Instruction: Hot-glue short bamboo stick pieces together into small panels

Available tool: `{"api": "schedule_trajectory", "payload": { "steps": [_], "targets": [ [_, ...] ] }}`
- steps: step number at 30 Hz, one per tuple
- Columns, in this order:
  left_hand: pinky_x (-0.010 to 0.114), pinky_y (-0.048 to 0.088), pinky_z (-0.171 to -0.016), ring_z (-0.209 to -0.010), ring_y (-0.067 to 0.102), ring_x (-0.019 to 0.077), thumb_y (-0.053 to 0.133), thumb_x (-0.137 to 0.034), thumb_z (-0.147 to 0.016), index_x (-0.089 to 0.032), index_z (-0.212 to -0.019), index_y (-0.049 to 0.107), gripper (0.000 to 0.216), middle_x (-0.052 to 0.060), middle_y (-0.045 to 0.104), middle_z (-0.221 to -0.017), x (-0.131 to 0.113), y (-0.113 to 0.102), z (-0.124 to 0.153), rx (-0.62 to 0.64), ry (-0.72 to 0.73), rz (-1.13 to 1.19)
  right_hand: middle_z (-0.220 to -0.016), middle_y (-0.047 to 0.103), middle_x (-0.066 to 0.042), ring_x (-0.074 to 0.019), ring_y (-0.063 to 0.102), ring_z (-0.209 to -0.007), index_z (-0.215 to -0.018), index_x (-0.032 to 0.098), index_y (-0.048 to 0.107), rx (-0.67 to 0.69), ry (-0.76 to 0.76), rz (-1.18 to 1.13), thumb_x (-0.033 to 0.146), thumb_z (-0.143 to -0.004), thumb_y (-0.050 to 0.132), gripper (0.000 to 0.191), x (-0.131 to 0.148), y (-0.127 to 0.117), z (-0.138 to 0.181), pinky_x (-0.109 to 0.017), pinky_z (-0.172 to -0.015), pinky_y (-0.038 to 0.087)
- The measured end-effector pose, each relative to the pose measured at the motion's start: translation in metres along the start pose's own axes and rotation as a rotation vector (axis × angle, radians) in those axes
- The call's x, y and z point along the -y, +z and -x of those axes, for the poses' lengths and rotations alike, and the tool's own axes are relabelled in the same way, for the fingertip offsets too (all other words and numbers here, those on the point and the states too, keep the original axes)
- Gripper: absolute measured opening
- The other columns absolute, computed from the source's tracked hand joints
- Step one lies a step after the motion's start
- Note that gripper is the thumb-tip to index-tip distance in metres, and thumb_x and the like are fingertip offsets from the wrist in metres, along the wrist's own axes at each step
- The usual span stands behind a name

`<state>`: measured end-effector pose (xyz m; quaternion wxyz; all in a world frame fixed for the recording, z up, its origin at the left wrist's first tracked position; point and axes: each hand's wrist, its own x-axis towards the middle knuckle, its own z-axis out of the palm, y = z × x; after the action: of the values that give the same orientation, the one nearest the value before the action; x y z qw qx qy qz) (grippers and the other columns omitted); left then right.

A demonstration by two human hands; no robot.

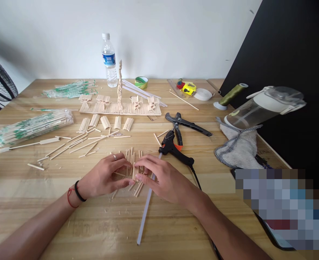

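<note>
Pinching short sticks (135,172) from opposite sides, the left hand (106,174) and right hand (166,178) meet over the middle of the surface (107,231), each grip narrow, thumb and fingertips on the wood, probably to press the edges level. More sticks lie under and around the fingers, too jumbled to count. One glue gun (181,155) rests just beyond the right hand, likely for easy reach, its one glue stick (147,211) slanting toward the person. One cutter (193,126) lies just behind it. Farther back are five stick panels (105,122) in a row, apparently spaced to stay separate, then one long base (93,108) bearing one tower (119,86) and four little stands (103,100), two each side. Two plastic packs (34,126) lie leftward; one water bottle (109,59) stands upright behind
</note>
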<state>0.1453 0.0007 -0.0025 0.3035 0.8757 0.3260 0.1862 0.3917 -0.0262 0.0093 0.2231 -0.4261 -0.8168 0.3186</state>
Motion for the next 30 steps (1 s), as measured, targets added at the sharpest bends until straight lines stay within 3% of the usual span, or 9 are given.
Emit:
{"api": "schedule_trajectory", "payload": {
  "steps": [30],
  "targets": [
    [0.029,0.051,-0.072,-0.085,0.063,0.0212,0.067,-0.046,-0.100,-0.016,-0.113,0.070,0.033,0.009,0.067,-0.098,-0.0022,-0.0014,-0.0011,-0.019,0.012,0.025,-0.122,0.072,-0.011,-0.0218,0.073,-0.097,-0.122,0.017,0.069,0.032,0.038,-0.010,0.024,-0.104,0.065,0.020,0.0026,-0.0033,0.0003,-0.036,-0.090,0.057]
  ]
}}
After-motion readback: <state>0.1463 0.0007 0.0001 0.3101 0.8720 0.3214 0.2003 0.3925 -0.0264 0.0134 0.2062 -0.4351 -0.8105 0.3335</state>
